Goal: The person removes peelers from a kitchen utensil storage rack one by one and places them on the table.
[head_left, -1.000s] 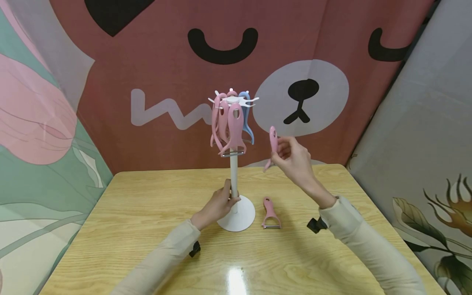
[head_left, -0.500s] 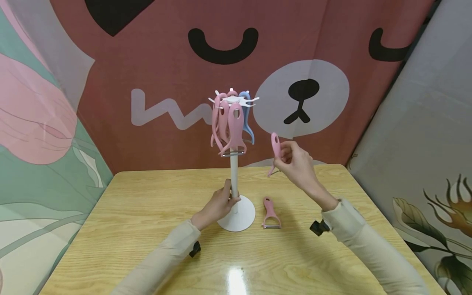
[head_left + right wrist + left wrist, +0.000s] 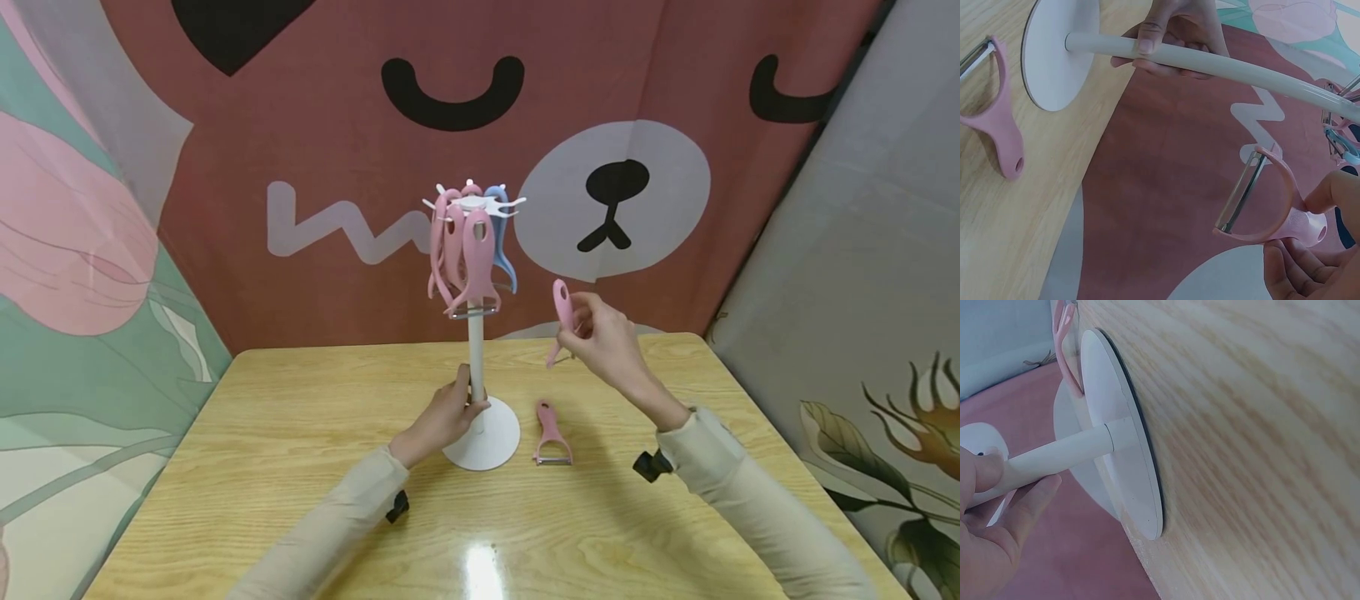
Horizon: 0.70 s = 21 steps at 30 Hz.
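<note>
My left hand (image 3: 444,417) grips the white pole of a hanging stand (image 3: 476,350) just above its round base. Several pink peelers (image 3: 478,254) and a blue peeler (image 3: 502,242) hang from the hooks at its top. To the right of the stand, my right hand (image 3: 609,337) pinches another pink peeler (image 3: 1297,222) by its handle, held in the air with the blade end down. One more pink peeler (image 3: 549,433) lies on the table beside the base, blade toward me. In the right wrist view the thumb and fingers of the left hand show around the pole.
The wooden table (image 3: 300,500) ends at a patterned cloth (image 3: 337,292) close behind the stand. Printed cloth also hangs at the left and right sides. Dark wrist devices (image 3: 651,465) sit beneath the forearms.
My right hand has moved slightly down and to the right, away from the stand, with the peeler in it. The left hand and the stand have stayed in place.
</note>
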Available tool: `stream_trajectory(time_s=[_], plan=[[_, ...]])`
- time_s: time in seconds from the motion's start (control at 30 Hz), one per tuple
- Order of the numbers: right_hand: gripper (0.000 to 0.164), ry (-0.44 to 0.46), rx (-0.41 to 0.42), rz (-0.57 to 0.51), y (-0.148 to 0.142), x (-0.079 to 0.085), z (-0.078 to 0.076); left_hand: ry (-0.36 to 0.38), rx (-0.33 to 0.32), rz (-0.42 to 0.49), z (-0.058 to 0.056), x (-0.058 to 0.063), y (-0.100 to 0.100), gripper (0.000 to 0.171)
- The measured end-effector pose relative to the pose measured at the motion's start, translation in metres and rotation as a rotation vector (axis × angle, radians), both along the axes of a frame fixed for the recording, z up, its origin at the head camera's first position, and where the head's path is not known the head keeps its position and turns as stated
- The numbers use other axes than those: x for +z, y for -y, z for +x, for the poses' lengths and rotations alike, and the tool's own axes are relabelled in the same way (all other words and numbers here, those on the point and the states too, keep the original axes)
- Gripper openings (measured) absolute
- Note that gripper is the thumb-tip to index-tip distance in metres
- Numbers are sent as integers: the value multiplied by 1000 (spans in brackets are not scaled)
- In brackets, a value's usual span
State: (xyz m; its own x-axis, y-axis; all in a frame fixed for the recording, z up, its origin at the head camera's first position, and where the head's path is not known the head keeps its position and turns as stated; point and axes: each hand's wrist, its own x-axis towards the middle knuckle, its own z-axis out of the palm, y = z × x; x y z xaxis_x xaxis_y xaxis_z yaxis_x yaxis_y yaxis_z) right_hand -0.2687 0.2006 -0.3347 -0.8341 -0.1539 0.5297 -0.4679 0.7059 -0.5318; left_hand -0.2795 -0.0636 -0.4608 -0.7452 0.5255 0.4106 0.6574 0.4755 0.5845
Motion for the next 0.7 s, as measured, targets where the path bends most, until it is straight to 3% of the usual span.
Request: stream_trajectory(time_s=[0.37, 0.7], plan=[[48, 46, -8, 62, -6, -5, 0, -48, -12, 19, 0, -1, 0, 35], [49, 110, 1, 117, -12, -10, 2, -19, 1, -2, 1, 0, 0, 33]])
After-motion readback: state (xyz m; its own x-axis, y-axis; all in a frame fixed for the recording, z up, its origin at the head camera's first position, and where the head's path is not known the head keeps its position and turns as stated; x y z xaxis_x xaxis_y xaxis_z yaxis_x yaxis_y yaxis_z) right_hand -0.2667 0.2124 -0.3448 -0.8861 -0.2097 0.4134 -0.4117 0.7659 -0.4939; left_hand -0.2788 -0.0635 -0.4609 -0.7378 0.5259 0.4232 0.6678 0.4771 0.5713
